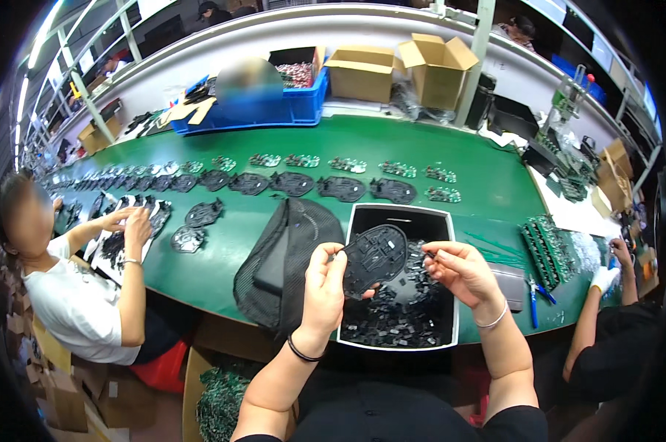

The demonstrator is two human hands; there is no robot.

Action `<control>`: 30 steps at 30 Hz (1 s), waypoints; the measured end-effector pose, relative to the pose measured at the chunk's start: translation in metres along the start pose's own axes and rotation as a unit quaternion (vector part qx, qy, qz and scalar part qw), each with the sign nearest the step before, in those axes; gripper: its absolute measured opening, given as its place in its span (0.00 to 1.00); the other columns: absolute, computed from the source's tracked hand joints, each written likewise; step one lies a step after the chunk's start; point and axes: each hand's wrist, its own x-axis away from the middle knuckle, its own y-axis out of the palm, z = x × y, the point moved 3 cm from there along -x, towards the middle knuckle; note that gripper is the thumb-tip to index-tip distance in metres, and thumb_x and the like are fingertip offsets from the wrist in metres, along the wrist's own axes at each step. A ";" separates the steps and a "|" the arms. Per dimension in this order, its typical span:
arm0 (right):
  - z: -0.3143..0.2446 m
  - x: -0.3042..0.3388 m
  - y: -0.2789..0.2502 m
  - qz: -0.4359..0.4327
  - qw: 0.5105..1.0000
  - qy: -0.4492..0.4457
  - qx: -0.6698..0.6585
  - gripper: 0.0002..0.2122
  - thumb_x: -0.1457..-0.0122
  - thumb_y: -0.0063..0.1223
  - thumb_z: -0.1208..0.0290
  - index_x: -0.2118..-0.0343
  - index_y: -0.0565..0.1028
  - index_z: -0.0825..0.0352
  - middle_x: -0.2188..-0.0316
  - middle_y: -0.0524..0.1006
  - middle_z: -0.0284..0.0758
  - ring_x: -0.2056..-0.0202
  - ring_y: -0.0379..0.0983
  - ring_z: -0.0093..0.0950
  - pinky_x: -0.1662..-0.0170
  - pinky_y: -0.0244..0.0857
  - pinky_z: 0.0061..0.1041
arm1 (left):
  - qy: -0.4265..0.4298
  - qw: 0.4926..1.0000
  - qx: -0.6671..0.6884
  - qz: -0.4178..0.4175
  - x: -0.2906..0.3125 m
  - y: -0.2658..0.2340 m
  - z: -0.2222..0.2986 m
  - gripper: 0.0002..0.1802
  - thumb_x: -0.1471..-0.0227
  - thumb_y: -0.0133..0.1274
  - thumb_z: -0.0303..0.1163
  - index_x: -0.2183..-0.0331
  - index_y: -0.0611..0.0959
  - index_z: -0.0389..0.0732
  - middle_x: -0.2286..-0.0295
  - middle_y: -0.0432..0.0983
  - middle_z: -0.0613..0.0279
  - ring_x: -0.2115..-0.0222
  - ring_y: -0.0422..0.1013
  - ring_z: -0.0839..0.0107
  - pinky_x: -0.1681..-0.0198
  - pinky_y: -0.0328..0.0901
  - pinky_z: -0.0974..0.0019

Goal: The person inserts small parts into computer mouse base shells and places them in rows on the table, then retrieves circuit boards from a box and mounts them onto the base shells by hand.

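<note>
My left hand (324, 278) grips a rounded black plastic housing (378, 255) by its left edge, its ribbed inner side facing up. To the right of the housing, my right hand (467, 274) pinches a small black part (429, 255) between thumb and fingertips, a little apart from the housing. Below both hands stands a white-rimmed box (454, 309) holding many small black plastic pieces (392, 313). A black mesh bag (285, 254) lies against the box on the left.
Rows of black housings (341, 188) and green circuit boards (348, 164) line the green table (289, 136). Behind them stand a blue bin (303, 105) and cardboard boxes (359, 74). Co-workers sit on both sides, near blue-handled pliers (534, 309) and stacked boards (547, 250) at right.
</note>
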 end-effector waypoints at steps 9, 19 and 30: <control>0.001 0.000 0.001 0.010 0.998 -0.038 0.041 0.13 0.44 0.54 0.71 0.58 0.74 0.71 0.71 0.76 0.35 0.71 0.71 0.19 0.67 0.67 0.15 | -0.025 1.000 0.015 0.002 0.001 -0.005 -0.004 0.08 0.40 0.36 0.32 0.62 0.65 0.37 0.70 0.76 0.50 0.79 0.76 0.64 0.82 0.73 0.72; -0.015 -0.017 0.011 -0.095 0.995 -0.039 -0.018 0.11 0.45 0.54 0.75 0.59 0.73 0.72 0.71 0.76 0.37 0.71 0.72 0.21 0.68 0.67 0.15 | -0.030 0.999 0.019 0.007 0.000 -0.006 -0.002 0.08 0.40 0.34 0.31 0.63 0.65 0.37 0.71 0.75 0.49 0.80 0.76 0.63 0.82 0.73 0.71; -0.050 -0.018 0.052 0.005 0.879 -0.244 0.411 0.03 0.51 0.56 0.83 0.72 0.75 0.73 0.74 0.75 0.31 0.72 0.71 0.18 0.67 0.66 0.17 | -0.014 1.000 -0.015 0.004 0.000 -0.003 -0.004 0.09 0.40 0.34 0.32 0.62 0.65 0.37 0.72 0.75 0.51 0.81 0.75 0.65 0.83 0.72 0.72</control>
